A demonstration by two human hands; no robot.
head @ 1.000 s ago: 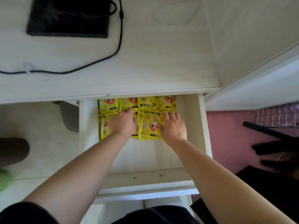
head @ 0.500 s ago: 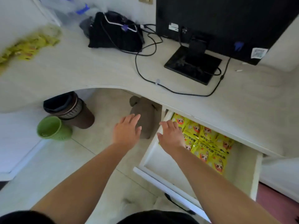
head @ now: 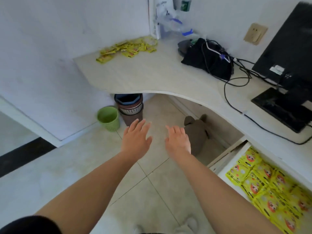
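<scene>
My left hand (head: 136, 138) and my right hand (head: 177, 139) hover side by side over the tiled floor, fingers straight and spread, holding nothing. At the lower right an open white drawer (head: 224, 163) under the desk holds several yellow snack packets (head: 263, 186) laid flat in rows. A loose pile of the same yellow packets (head: 128, 48) lies on the far left end of the curved desk (head: 152, 76), well beyond both hands.
A black monitor (head: 290, 53) on its stand, cables and a black bag (head: 207, 59) occupy the desk's right part. Under the desk stand a green bin (head: 108, 118), a brown bin (head: 130, 108) and a grey-brown plush toy (head: 196, 130). White walls enclose the corner.
Both hands have left the packets in the drawer and moved left, out over the floor. The view has swung left, bringing the pile on the desk's far end into sight.
</scene>
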